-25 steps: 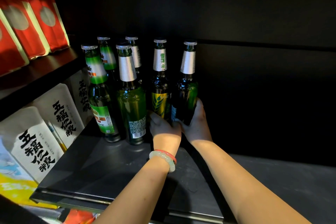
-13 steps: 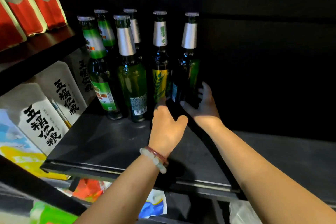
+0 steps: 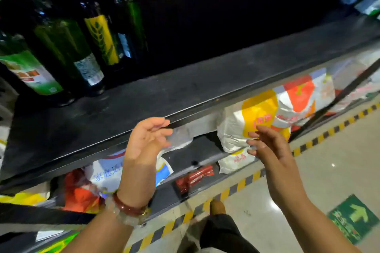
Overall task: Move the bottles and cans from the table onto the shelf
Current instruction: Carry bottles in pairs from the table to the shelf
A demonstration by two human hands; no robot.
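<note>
Several green glass beer bottles [image 3: 67, 47] stand upright at the left of the dark shelf [image 3: 185, 92]; one carries a yellow wheat label [image 3: 101, 39], another a green and white label [image 3: 30, 72]. My left hand [image 3: 146, 139] hangs in front of the shelf's front edge, fingers loosely curled and apart, holding nothing; a red and white bracelet sits on its wrist. My right hand [image 3: 267, 144] is to its right, out over the lower shelves, fingers spread and empty. Both hands are well clear of the bottles. No table is in view.
Below the shelf lie white, orange and yellow sacks [image 3: 267, 117] and a red packet [image 3: 195, 176]. A yellow and black striped strip [image 3: 236, 187] runs along the shelf base on the pale floor, with a green arrow sticker [image 3: 353, 217] at the right.
Both hands have let go of the two rightmost bottles and drawn back off the shelf. The view has swung down and right, so the lower shelves and floor now show.
</note>
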